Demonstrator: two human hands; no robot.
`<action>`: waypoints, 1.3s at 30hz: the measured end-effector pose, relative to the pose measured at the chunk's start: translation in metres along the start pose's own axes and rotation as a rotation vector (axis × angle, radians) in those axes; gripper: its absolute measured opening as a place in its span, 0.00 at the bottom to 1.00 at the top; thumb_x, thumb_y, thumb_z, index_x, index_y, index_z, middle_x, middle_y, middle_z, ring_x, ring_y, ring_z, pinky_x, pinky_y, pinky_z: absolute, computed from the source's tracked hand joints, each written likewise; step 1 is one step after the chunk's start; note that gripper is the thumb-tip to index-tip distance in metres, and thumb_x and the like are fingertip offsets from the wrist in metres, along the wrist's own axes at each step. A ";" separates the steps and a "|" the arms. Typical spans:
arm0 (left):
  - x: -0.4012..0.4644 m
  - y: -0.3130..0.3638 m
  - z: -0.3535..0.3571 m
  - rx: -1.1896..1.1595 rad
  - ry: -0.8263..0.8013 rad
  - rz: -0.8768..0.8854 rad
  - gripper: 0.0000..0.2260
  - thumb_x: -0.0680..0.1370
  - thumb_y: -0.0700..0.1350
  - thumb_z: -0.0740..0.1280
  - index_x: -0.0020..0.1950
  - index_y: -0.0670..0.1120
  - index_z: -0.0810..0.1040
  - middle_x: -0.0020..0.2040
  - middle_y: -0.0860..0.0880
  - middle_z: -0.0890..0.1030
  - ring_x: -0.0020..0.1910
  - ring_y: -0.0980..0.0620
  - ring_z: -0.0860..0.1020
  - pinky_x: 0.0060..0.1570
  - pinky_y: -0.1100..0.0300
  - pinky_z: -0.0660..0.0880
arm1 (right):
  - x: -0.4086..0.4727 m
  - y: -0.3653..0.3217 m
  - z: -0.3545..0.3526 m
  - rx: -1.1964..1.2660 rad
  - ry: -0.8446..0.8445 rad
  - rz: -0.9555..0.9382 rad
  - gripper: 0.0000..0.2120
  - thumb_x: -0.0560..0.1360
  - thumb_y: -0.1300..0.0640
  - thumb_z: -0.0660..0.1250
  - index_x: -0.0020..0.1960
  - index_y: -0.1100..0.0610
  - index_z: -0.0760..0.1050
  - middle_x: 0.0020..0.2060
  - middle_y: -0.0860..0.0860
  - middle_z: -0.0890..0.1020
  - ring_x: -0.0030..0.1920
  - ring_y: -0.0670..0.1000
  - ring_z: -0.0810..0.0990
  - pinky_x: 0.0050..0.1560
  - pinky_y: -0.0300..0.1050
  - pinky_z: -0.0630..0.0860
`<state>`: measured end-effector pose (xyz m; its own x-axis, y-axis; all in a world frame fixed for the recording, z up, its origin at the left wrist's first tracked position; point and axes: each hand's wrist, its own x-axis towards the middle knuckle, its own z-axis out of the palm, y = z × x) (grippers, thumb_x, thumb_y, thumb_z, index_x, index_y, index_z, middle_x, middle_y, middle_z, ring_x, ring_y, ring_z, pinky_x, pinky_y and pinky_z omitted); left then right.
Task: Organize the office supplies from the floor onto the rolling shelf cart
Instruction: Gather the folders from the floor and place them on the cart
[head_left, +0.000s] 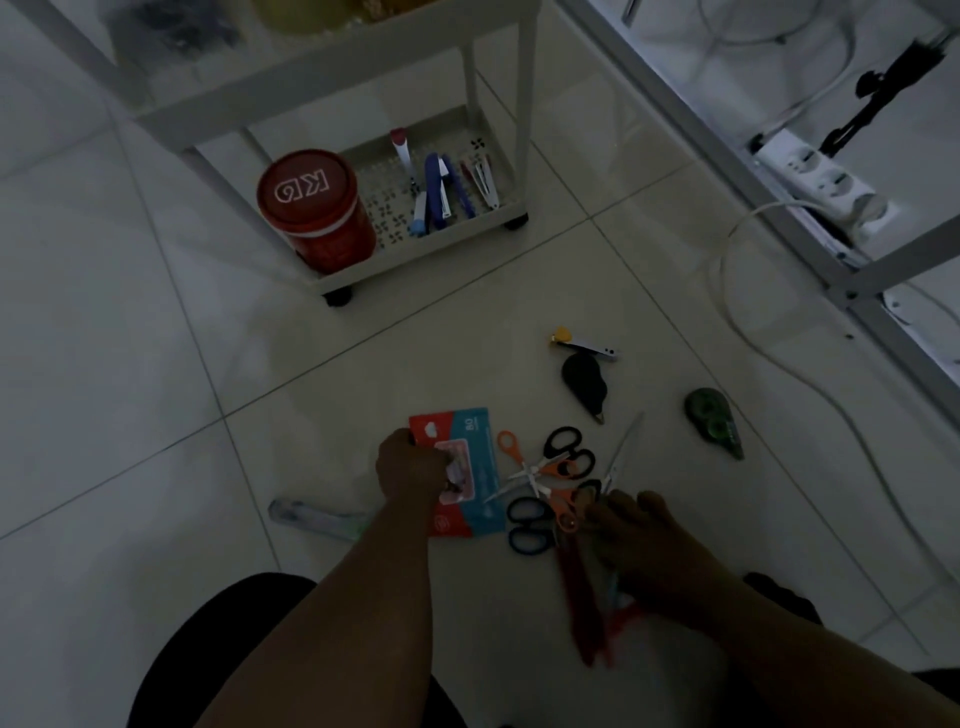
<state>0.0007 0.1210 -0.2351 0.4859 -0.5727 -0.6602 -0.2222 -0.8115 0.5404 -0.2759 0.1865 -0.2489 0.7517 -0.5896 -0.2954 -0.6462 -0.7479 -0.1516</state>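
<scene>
My left hand (413, 467) grips the left edge of a red and blue packet (470, 441) lying on the floor tiles. My right hand (636, 540) rests on a pile of scissors (550, 483) with orange and black handles, its fingers closed around a scissor handle and a red tool (579, 597) below it. Further out on the floor lie a black tape dispenser (584, 384), a green correction tape (711, 421) and a small stapler (584, 345). The white rolling cart (457, 239) stands beyond, its bottom shelf holding a red tin (314, 208) and several pens and staplers (441, 182).
A clear ruler (317, 517) lies on the floor left of my left arm. A white desk frame (810, 228) runs along the right, with a power strip (826, 182) and a white cable (779, 358) trailing over the tiles. My dark-clothed knees fill the bottom.
</scene>
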 end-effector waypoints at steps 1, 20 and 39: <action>0.002 0.001 0.000 -0.060 -0.011 0.002 0.11 0.62 0.41 0.69 0.42 0.41 0.81 0.43 0.41 0.84 0.43 0.43 0.82 0.37 0.56 0.79 | 0.008 0.003 -0.005 0.064 -0.007 0.077 0.25 0.53 0.43 0.77 0.48 0.48 0.79 0.52 0.50 0.82 0.53 0.54 0.73 0.47 0.48 0.60; 0.003 -0.007 -0.025 -0.366 0.090 -0.157 0.09 0.72 0.38 0.66 0.51 0.39 0.81 0.48 0.38 0.83 0.51 0.37 0.82 0.50 0.46 0.80 | 0.119 -0.037 -0.056 0.633 0.240 0.966 0.13 0.77 0.48 0.62 0.52 0.58 0.74 0.50 0.55 0.76 0.52 0.57 0.75 0.49 0.49 0.72; 0.012 -0.021 -0.028 -0.206 0.251 -0.306 0.18 0.79 0.46 0.56 0.62 0.39 0.76 0.62 0.38 0.78 0.62 0.39 0.75 0.57 0.56 0.72 | 0.072 -0.086 -0.031 1.081 0.253 1.334 0.14 0.76 0.63 0.63 0.61 0.57 0.72 0.54 0.57 0.81 0.50 0.56 0.79 0.45 0.41 0.70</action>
<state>0.0350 0.1342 -0.2401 0.6991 -0.2428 -0.6725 0.1249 -0.8847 0.4492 -0.1621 0.1992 -0.2278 -0.3968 -0.6894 -0.6060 -0.4987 0.7162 -0.4882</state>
